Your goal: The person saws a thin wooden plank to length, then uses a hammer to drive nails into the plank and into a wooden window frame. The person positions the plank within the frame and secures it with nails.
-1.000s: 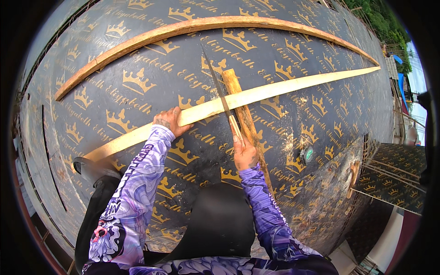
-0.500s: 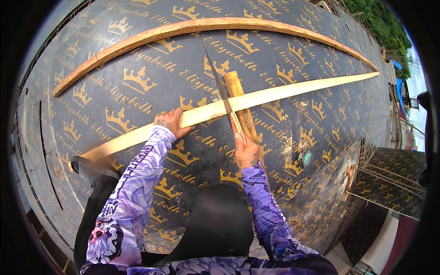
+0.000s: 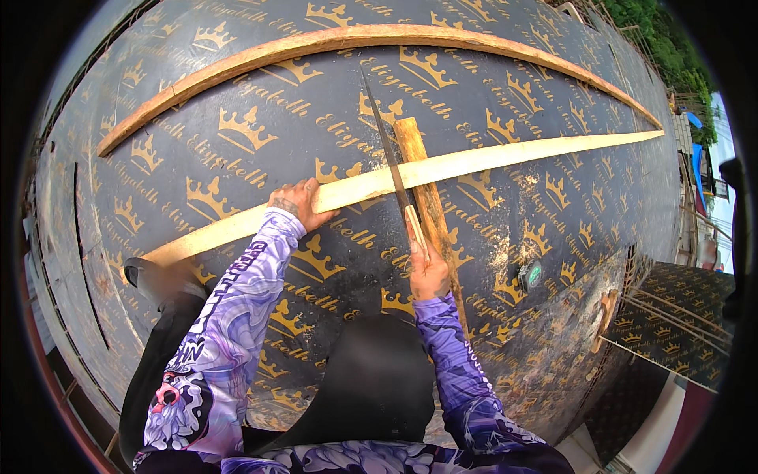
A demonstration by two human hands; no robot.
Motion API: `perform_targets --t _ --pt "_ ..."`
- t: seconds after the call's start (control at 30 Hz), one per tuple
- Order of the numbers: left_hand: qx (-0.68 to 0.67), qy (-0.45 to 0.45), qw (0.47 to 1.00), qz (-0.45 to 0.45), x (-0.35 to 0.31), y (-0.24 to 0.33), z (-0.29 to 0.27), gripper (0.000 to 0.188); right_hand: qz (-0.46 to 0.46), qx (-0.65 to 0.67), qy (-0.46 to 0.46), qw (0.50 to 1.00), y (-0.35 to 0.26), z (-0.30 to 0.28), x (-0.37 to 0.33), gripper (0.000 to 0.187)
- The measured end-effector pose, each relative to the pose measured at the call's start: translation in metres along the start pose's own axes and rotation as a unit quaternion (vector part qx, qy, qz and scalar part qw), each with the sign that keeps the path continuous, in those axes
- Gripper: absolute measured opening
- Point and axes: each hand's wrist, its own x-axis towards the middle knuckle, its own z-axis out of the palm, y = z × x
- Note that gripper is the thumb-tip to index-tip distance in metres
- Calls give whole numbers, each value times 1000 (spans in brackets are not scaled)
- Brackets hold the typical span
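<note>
A pale, long wooden plank (image 3: 505,153) crosses in front of me from lower left to the far right. My left hand (image 3: 302,205) is closed over it left of the middle, its thumb side toward the saw. In my right hand (image 3: 429,274) is the light wooden handle of a handsaw (image 3: 388,142). Its thin dark blade lies across the plank, tip pointing away from me. Under the plank, just right of the blade, runs a shorter, rougher piece of wood (image 3: 429,204). How deep the blade sits in the wood cannot be made out.
Beyond the plank lies another long wooden strip (image 3: 379,33). Everything rests on dark panels (image 3: 260,178) printed with gold crowns. Sawdust and a small round green-and-black object (image 3: 530,275) are at the right. My foot (image 3: 154,276) is by the plank's left end. A panel edge drops off at right.
My right hand has drawn the handsaw slightly back toward me. The left hand keeps its place on the plank. The whole view has shifted a little.
</note>
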Motion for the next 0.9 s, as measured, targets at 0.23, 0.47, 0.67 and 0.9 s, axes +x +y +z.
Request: perform_targets --t 0.23,0.47,0.67,0.9 --pt "4 7 1000 -20 -10 -21 3 66 99 -41 -90 990 15 -110 -172 41" --pt "25 28 999 -4 -7 -11 6 66 -30 22 16 999 3 13 3 35" --pt "17 18 1000 -6 -12 -21 0 63 64 3 -68 996 32 -82 -159 42" --pt "11 -14 1000 4 2 2 -3 66 14 -57 -4 998 -21 0 14 38"
